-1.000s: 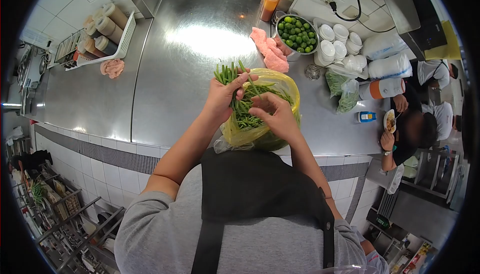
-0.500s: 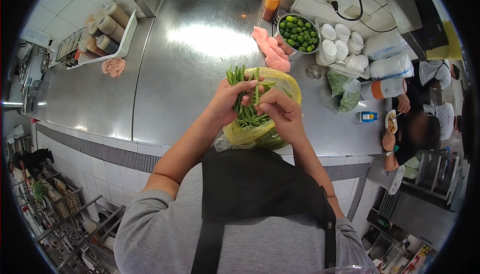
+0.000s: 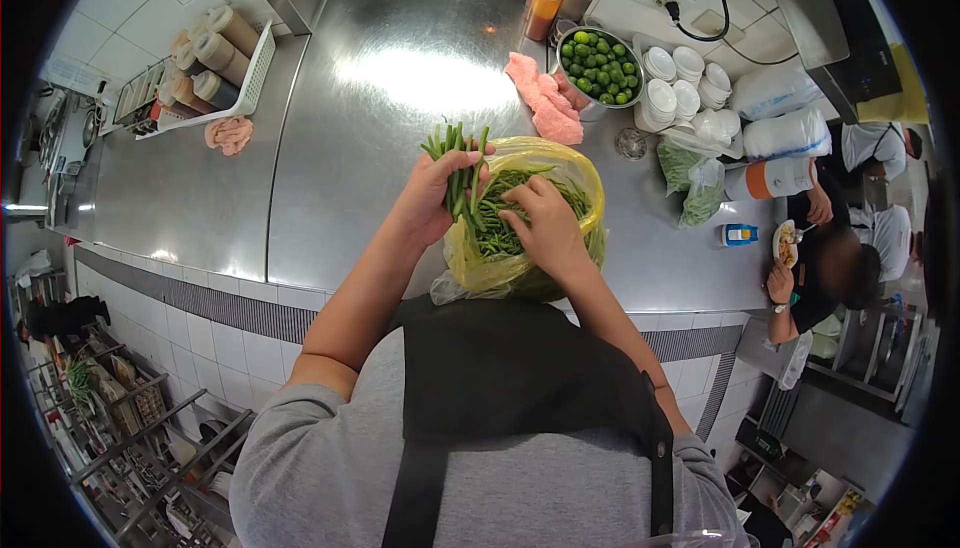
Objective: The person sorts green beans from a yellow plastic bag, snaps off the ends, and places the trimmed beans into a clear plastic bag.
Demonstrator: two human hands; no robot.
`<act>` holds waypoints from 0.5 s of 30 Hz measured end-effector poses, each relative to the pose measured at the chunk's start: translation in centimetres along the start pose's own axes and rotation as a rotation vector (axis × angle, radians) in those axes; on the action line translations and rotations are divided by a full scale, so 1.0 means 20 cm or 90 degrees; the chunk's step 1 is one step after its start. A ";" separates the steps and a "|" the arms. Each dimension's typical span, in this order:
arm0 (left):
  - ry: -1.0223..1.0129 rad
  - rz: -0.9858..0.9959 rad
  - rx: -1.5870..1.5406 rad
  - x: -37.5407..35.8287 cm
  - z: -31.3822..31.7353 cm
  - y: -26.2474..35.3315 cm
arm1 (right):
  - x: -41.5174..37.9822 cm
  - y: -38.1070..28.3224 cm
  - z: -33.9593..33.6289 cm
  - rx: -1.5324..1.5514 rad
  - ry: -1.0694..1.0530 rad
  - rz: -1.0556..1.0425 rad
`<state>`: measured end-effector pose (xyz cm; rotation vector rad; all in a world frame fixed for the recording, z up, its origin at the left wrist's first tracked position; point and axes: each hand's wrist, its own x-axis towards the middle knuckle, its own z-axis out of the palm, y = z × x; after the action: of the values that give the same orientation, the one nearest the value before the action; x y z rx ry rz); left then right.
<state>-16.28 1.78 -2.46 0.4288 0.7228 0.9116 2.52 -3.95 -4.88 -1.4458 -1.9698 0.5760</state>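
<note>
My left hand [image 3: 437,191] is wrapped round a bunch of green beans [image 3: 462,180], whose tips stick out beyond the fingers, over the left rim of a yellow plastic bag [image 3: 592,170]. Inside the rolled-open bag lies a heap of loose green beans [image 3: 545,184]. Over that heap reaches my right hand [image 3: 548,225], thumb and fingers apart and bent down at the beans. No bean shows between its fingers, though the fingertips are partly lost against the heap.
Behind the bag lie a pink cloth [image 3: 545,98] and a metal bowl of green limes [image 3: 600,68]. White cups [image 3: 660,98], bagged greens [image 3: 690,178] and a blue-white container [image 3: 739,235] stand right. A person holds a plate [image 3: 787,243] beyond. A bottle basket [image 3: 255,73] is left.
My left hand has shifted slightly left with its bunch. My right hand has left the single bean it pinched beside the bunch and moved down over the heap in the bag.
</note>
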 end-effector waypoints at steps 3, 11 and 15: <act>0.011 0.005 -0.001 0.01 0.00 -0.02 | 0.01 0.01 0.03 -0.035 -0.043 -0.017; -0.081 0.034 0.030 0.05 -0.01 -0.09 | 0.06 -0.01 -0.05 0.362 0.095 0.177; -0.028 0.028 0.167 0.04 0.04 -0.08 | 0.08 -0.02 -0.13 0.601 0.126 0.267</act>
<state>-14.45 1.55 -3.11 0.6969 0.7990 0.8491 3.72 -2.51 -2.49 -1.1968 -0.9687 1.2702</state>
